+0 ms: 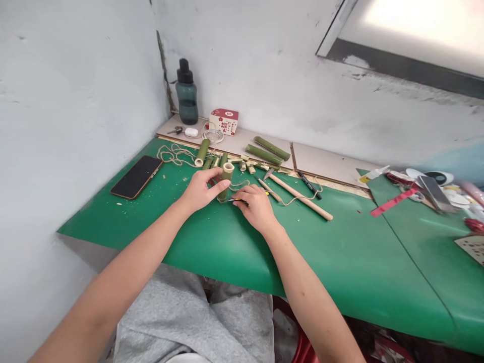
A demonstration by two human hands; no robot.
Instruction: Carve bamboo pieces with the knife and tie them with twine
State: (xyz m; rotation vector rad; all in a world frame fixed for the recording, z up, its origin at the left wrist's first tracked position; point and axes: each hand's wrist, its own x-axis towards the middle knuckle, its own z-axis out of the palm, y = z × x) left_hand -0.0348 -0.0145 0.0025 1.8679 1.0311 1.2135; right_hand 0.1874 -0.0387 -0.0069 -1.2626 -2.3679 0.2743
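Note:
My left hand [204,190] is closed round a short, upright green bamboo tube [227,174], its pale open end facing up. My right hand [256,205] is closed on a slim craft knife; a thin blade [235,200] points toward the tube's base, and a bit of yellow shows beyond the knuckles. Most of the knife is hidden in the fingers. Thin twine [244,183] runs from near the tube past my right hand. Just behind the hands lie cut bamboo pieces [249,166] and another bamboo tube [202,153].
A wooden-handled hammer [302,196] and a black pen [309,185] lie to the right. On the left are a phone [136,176] and looped twine [176,153]. A bottle [186,96], a small box [224,122] and two bamboo lengths [264,154] line the back ledge. Clutter fills the far right.

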